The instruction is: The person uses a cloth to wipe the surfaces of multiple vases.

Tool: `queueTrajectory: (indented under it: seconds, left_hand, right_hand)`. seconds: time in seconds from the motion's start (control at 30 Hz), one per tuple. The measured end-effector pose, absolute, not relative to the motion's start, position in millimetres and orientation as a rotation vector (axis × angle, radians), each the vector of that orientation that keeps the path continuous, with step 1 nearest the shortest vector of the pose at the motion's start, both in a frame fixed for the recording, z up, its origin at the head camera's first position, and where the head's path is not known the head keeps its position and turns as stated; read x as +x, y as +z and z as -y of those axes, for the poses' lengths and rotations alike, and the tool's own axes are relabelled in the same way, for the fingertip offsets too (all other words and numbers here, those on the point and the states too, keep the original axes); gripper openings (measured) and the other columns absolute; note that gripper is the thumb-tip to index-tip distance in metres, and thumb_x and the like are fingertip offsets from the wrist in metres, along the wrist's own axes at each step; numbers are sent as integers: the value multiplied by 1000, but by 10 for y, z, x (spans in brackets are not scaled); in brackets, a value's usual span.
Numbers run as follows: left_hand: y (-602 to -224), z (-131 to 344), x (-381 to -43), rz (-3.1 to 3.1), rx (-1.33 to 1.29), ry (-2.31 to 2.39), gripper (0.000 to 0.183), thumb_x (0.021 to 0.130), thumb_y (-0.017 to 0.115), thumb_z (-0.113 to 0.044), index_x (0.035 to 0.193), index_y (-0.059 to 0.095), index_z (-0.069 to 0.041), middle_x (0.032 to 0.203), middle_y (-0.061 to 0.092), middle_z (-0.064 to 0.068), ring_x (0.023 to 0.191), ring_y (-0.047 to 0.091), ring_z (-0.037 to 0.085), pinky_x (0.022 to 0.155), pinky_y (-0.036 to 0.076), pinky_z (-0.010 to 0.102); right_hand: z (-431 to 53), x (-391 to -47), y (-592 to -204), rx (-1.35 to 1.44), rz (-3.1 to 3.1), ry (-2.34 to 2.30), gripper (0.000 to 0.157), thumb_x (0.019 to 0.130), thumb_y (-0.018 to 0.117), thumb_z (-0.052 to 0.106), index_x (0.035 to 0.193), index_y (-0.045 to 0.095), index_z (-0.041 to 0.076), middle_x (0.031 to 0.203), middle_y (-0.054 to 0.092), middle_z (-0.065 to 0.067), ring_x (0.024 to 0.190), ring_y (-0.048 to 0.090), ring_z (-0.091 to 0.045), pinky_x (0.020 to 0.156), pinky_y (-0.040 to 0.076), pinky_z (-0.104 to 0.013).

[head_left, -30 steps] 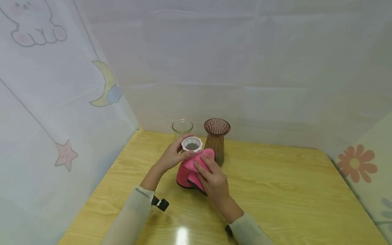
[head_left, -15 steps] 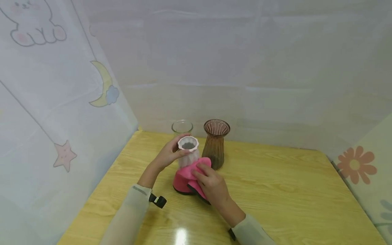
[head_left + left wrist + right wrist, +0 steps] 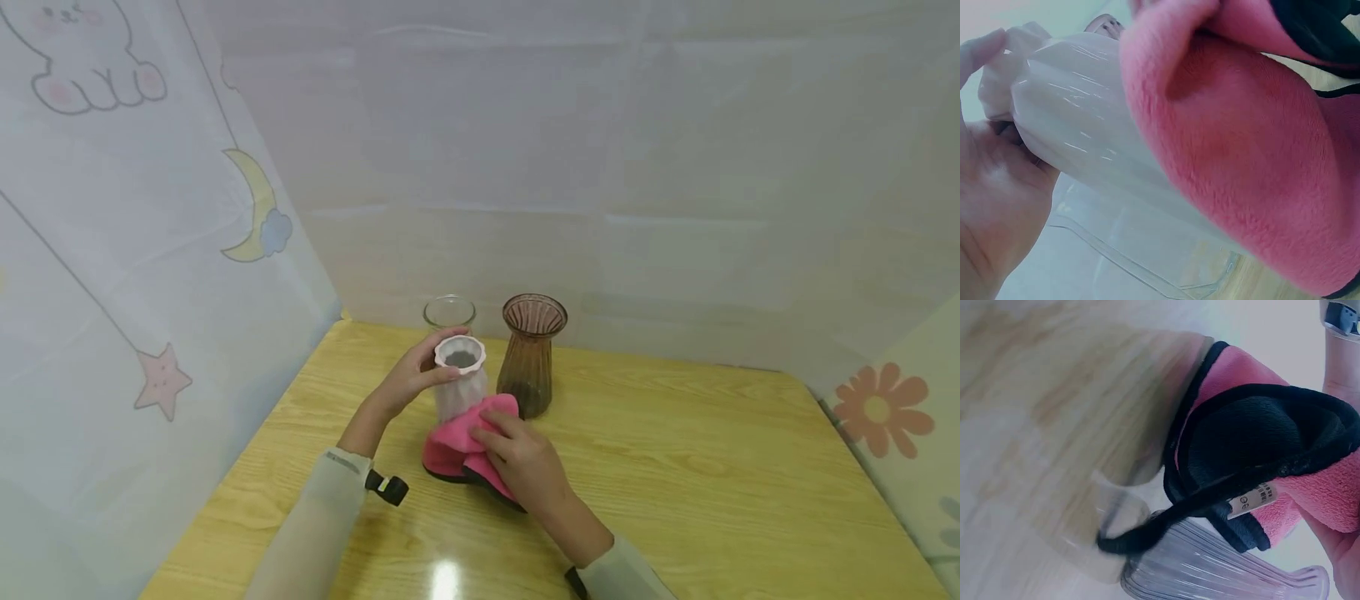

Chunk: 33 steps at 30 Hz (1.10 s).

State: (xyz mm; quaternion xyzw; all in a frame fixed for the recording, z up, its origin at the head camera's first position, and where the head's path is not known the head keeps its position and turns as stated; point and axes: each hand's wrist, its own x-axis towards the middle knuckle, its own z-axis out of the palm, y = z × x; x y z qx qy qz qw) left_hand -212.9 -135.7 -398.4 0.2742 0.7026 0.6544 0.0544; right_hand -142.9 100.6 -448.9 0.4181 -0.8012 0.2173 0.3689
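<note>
A pale, faceted vase [image 3: 460, 392] with a scalloped rim stands in front of me, its lower part covered by a cloth. My left hand [image 3: 407, 382] grips it at the neck, thumb on the near side and fingers behind. In my right hand [image 3: 529, 467] is a pink plush cloth [image 3: 452, 435] with black edging, pressed against the vase's lower right side. The left wrist view shows the cloth [image 3: 1235, 144] wrapped along the vase body [image 3: 1079, 103]. From the right wrist, the cloth's dark underside [image 3: 1241, 434] and a white label [image 3: 1254, 500] show.
Behind the pale vase is a clear glass vase [image 3: 449, 311], mostly hidden. A brownish ribbed glass vase [image 3: 527, 358] stands just to the right, close to the cloth. The wooden table [image 3: 712, 467] ends at a printed curtain [image 3: 487, 167] at the back and sides.
My right hand has moved the cloth down the vase, from near the rim to the lower body. The left hand and vase have shifted slightly left.
</note>
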Motion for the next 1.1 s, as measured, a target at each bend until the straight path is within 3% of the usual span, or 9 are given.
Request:
queueTrajectory:
  seconds: [0.03,0.17,0.27,0.4,0.5,0.7,0.97,1.1]
  left_hand:
    - [-3993,1365,-2141,-2131,831,1986,64,97,64,-17,154,38,-3,145,48,22,123,54,25,97,48,31]
    - [-3993,1371,-2150,-2109,851,2000,66,94,58,-11,155,34,-3,149,44,24,127,51,23,103,44,34]
    - [-3987,1352,-2107,-2165,866,2012,70,95,59,-13,157,28,-2,152,42,22,132,48,25,109,39,37]
    - [-3987,1319,-2031,-2405,795,1981,80,92,74,-29,155,31,-4,148,46,17,132,47,27,113,36,45]
    - [-3963,1295,-1994,-2553,706,1936,82,87,81,-31,151,38,-4,143,49,14,129,50,27,113,36,51]
    - [-3925,1269,-1978,-2621,629,1901,71,86,79,-17,146,45,-1,139,55,14,128,52,30,116,31,57]
    - [-3922,1283,-1979,-2589,633,1934,64,88,76,-10,145,49,-1,136,59,17,123,56,33,111,37,55]
    - [-3905,1282,-1980,-2568,643,1930,63,88,75,-10,145,48,0,134,60,16,121,57,32,109,40,54]
  right_hand:
    - [-1011,-1428,-4477,1076,2037,578,30,73,88,1,100,81,11,110,71,-11,98,72,-24,81,59,-33]
    - [-1022,-1425,-4387,1072,1945,657,10,94,74,11,101,80,9,113,70,-12,100,71,-27,84,59,-32]
    - [-1012,-1424,-4285,1060,1876,687,26,104,58,22,101,80,7,115,70,-13,101,71,-28,86,58,-33]
    - [-991,-1450,-4189,1040,1835,683,28,106,56,20,104,79,7,116,70,-14,104,70,-30,89,57,-35]
    - [-970,-1493,-4166,1033,1827,689,27,106,55,19,106,79,6,116,70,-15,105,70,-30,91,56,-35]
    - [-914,-1588,-4201,1033,1802,693,25,105,57,21,106,79,8,116,71,-16,106,70,-31,93,56,-36]
    - [-861,-1623,-4270,1029,1840,661,25,105,55,18,109,78,9,118,71,-15,108,69,-31,92,56,-37]
    - [-875,-1610,-4310,1032,1868,643,17,98,66,9,111,77,8,119,71,-16,108,70,-31,91,57,-38]
